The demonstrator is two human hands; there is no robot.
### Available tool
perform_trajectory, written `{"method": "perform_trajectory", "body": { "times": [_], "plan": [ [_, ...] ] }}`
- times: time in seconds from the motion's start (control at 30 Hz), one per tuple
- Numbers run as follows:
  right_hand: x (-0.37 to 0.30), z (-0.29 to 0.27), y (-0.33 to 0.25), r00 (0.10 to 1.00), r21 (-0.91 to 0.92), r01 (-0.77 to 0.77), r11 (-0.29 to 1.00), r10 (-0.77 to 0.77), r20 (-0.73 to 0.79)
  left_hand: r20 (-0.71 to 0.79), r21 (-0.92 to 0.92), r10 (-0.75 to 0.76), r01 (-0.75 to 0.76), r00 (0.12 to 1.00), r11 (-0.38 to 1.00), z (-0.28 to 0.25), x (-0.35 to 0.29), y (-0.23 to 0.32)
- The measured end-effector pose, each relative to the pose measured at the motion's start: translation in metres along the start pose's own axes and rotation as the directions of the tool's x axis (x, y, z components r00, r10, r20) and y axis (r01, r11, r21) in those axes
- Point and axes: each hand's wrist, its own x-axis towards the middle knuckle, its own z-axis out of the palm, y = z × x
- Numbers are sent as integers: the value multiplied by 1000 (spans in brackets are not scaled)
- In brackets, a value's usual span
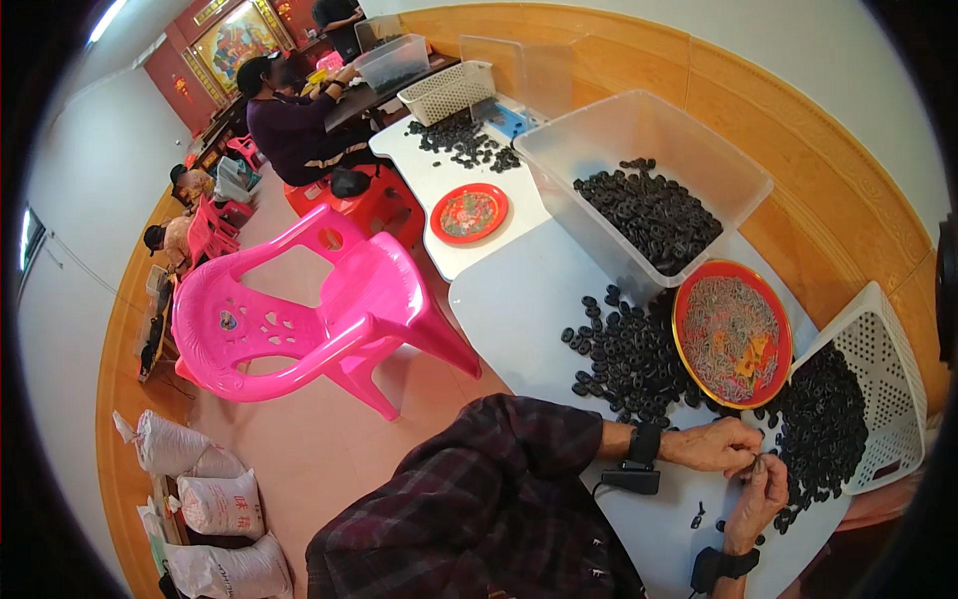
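At the frame's lower right, your left hand and right hand pinch a small dark piece over the counter.

Walls: plain white up top, shiny orange-brown wood panelling lower down
Far end: red wall, big gold-framed picture
Floor: pinkish tile
Seating: hot-pink plastic armchair, red stools behind it
Tables: two pale ones, rounded corners
Light: bright tube overhead
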Motion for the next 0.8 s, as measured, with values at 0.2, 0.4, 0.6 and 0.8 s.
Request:
{"method": "perform_trajectory", "body": {
  "times": [0.2, 0.4, 0.6, 0.8],
  "plan": [
    [-1, -7, 2, 1000, -64, 25, 998, -25, 4, 30, 22, -77, 76, 997, 997, -1, -1, 10],
    [-1, -9, -6, 999, -49, 33, 998, -33, 10, -1, -3, -66, 66, 998, 998, 10, 1, 9],
    [-5, -39, -14, 996, -166, 16, 986, -30, -83, 61, 37, -89, 87, 994, 996, 28, 21, -5],
    [5, -35, -18, 998, -105, 63, 992, -62, 15, 32, -19, -225, 226, 974, 974, 15, 24, -1]
  ]
}}
